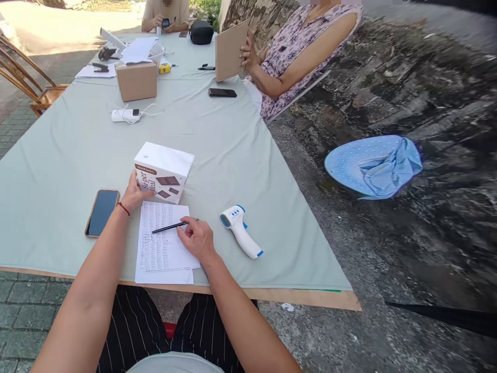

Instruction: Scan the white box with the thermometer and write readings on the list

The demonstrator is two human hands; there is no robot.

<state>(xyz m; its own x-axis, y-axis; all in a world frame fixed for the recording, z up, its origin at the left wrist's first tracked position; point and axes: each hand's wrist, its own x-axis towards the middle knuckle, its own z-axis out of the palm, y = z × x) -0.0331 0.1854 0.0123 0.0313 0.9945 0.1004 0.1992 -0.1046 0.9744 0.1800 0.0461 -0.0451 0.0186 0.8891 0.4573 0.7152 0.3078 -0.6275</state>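
Note:
In the head view, my left hand [135, 196] grips the lower left side of a white "Super Meal" box [165, 158], which stands on the cloth with dark bars printed on its front. My right hand [199, 239] rests on printed sheets of paper [155, 254], a black pen [167, 227] between its fingers. The pen lies almost flat over the text. To the right of that hand is a white and blue infrared thermometer [241, 233]. A smartphone [102, 213] with a dark screen lies left of my left wrist.
Farther up the cloth-covered table [77, 171] are a white device with cables [125, 115], a cardboard box [136, 83] and a black phone [222, 92]. A person [298, 52] at the right holds a brown board [232, 52]; another person [166, 15] sits at the far end. A blue hat [373, 166] lies right.

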